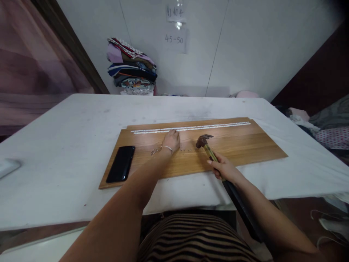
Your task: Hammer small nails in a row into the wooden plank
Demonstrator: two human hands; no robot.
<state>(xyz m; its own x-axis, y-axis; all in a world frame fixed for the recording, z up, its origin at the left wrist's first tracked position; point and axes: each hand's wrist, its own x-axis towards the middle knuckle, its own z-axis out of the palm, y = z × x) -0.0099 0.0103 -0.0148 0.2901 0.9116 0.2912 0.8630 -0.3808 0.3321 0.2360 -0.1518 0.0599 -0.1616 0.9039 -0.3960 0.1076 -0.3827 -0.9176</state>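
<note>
A claw hammer (202, 141) with a rusty head and a long dark handle is gripped near its head by my right hand (222, 166). The head is over the wood-grain board (245, 145). My left hand (172, 139) rests at the lower edge of the white marked strips (212, 126) along the board, its fingers pressed together and turned down; what they pinch, if anything, is hidden. Several small nails (188, 150) lie between my left hand and the hammer. A thin wire-like metal piece (155, 150) is beside my left wrist.
A black phone (120, 164) lies on the board's left end. The board sits on a table with a white cloth (68, 153). Folded clothes (132, 69) are stacked against the wall behind, below and beside handwritten paper notes (175, 40). A white object (8, 166) is at the far left.
</note>
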